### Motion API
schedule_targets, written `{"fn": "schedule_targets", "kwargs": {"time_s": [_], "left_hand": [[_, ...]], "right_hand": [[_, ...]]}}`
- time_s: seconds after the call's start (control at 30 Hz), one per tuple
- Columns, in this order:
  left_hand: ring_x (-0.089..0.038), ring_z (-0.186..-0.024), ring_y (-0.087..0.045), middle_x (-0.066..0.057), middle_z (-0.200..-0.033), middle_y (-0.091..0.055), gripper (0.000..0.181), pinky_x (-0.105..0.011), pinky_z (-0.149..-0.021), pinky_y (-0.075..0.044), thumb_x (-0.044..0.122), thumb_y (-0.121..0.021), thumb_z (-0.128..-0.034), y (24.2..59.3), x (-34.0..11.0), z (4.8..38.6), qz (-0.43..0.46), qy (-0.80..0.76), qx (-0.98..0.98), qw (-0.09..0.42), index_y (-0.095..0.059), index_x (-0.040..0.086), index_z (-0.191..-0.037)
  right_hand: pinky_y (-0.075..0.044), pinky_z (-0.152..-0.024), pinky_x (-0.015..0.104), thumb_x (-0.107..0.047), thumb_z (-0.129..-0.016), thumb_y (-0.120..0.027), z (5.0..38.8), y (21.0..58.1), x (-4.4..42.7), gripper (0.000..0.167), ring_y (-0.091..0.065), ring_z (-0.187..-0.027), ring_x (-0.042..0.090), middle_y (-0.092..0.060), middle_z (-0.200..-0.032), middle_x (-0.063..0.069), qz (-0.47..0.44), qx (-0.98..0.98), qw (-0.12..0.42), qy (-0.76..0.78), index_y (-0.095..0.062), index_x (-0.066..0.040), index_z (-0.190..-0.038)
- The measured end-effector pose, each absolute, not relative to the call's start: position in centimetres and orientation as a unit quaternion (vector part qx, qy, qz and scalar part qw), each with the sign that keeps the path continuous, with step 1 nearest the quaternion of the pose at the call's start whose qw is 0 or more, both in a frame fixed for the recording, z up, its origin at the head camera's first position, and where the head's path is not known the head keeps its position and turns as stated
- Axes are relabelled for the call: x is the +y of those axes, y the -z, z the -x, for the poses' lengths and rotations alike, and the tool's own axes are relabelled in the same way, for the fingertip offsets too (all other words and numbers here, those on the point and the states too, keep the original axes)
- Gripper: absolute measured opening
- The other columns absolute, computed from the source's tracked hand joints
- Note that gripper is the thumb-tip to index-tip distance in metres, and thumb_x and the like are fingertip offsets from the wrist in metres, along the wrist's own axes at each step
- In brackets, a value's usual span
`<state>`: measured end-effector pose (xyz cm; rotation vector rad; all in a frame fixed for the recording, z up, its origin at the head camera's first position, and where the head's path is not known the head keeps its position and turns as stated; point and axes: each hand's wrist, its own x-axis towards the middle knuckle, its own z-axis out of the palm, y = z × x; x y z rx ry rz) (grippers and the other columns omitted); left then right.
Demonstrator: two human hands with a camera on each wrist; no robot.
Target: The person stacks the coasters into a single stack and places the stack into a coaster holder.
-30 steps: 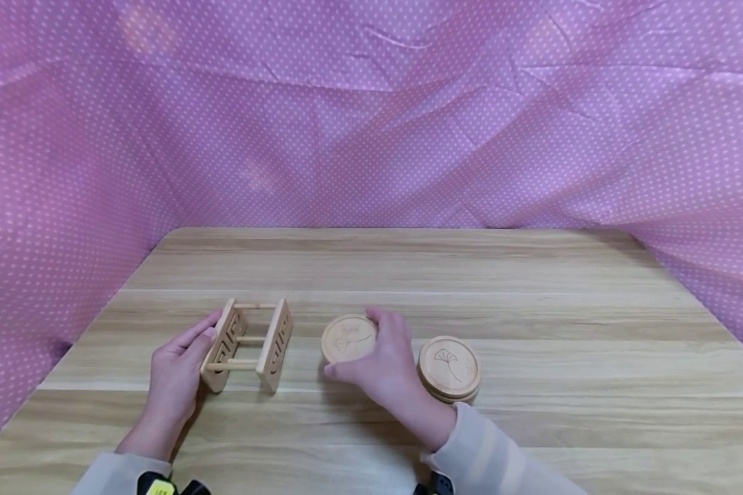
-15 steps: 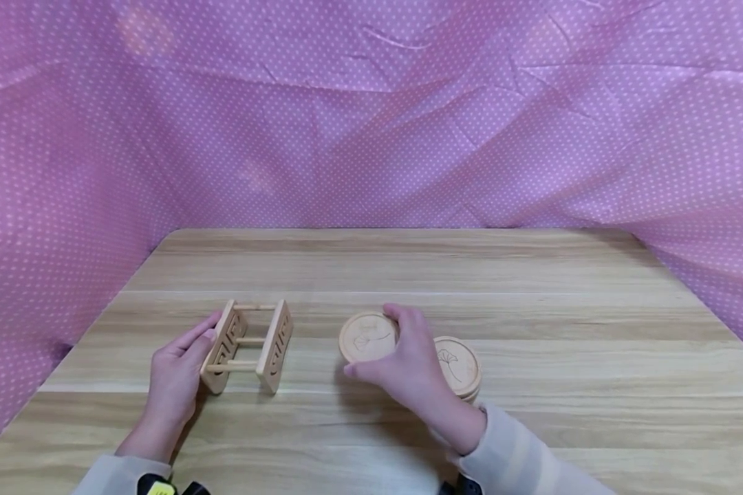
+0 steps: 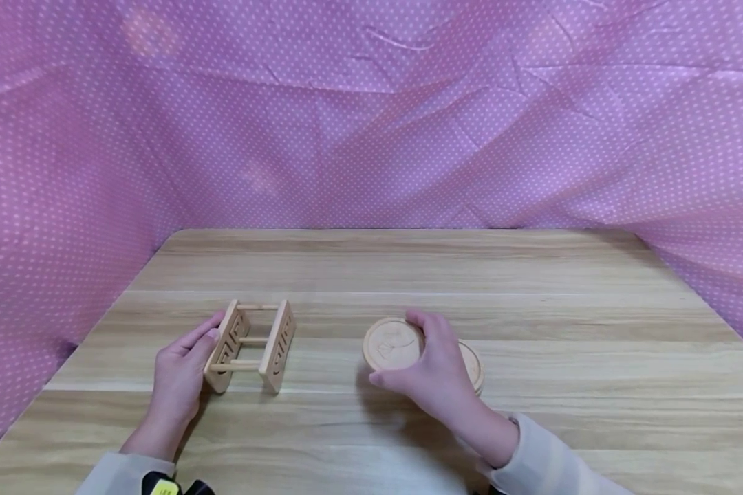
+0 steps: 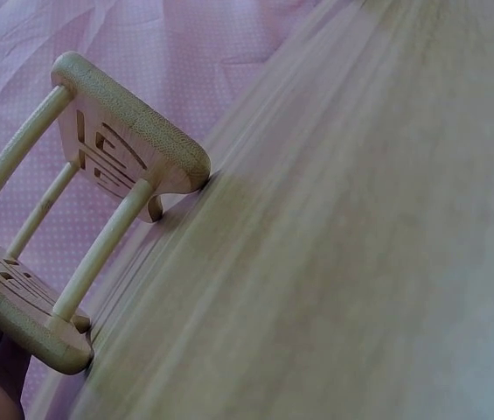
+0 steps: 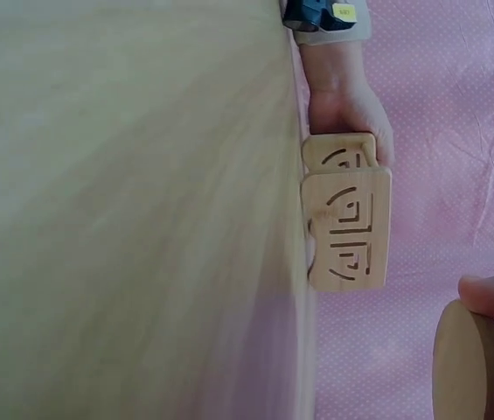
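A wooden rack (image 3: 278,347) with carved side panels joined by several rods stands at the left of the table. My left hand (image 3: 178,375) holds its left panel, thumb at the upper edge; part of that hand shows in the left wrist view below the rack (image 4: 115,153). My right hand (image 3: 436,375) grips a round wooden coaster (image 3: 391,344) with an engraved drawing by its rim. In the right wrist view, the coaster (image 5: 467,367) is off the table, with the thumb on its edge. More round coasters (image 3: 472,364) lie stacked behind my right hand, partly hidden by it.
The wood-grain table (image 3: 371,261) extends behind and to both sides of the objects. A pink dotted cloth (image 3: 371,137) hangs along its back and sides.
My right hand has moved to the right with the coaster, away from the rack, and now covers more of the stack. My left hand and the rack have stayed nearly in place.
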<state>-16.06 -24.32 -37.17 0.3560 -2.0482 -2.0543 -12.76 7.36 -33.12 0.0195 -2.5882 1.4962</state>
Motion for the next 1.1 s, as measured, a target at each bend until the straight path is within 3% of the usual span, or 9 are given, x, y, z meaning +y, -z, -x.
{"fn": "schedule_targets", "kwargs": {"time_s": [0.33, 0.57, 1.1], "left_hand": [[0.008, -0.090, -0.058, 0.019, -0.113, -0.062, 0.043, -0.015, -0.076, -0.051, 0.027, -0.063, -0.0885, 37.1, -24.3, 16.0, -0.133, 0.693, -0.699, 0.112, -0.056, 0.011, -0.127], [0.007, -0.089, -0.058, 0.027, -0.097, -0.064, 0.038, -0.014, -0.074, -0.053, 0.022, -0.061, -0.0905, 37.0, -24.1, 16.2, -0.138, 0.690, -0.701, 0.117, -0.056, 0.009, -0.126], [0.006, -0.088, -0.059, 0.026, -0.097, -0.063, 0.039, -0.016, -0.073, -0.053, 0.025, -0.062, -0.0899, 37.2, -24.1, 16.1, -0.130, 0.694, -0.699, 0.115, -0.057, 0.011, -0.126]], "right_hand": [[-0.040, -0.098, 0.043, -0.020, -0.047, -0.091, 12.1, 33.4, 9.6, 0.086, -0.046, -0.109, 0.025, -0.051, -0.118, 0.010, -0.004, -0.874, 0.071, -0.480, -0.051, -0.002, -0.121], [-0.039, -0.100, 0.045, -0.020, -0.049, -0.090, 11.5, 33.3, 11.2, 0.087, -0.047, -0.111, 0.026, -0.050, -0.120, 0.010, 0.006, -0.879, 0.063, -0.472, -0.049, -0.002, -0.123], [-0.037, -0.099, 0.047, -0.023, -0.053, -0.089, 11.0, 34.3, 14.0, 0.088, -0.045, -0.112, 0.028, -0.047, -0.121, 0.013, 0.005, -0.884, 0.068, -0.462, -0.046, 0.000, -0.126]]}}
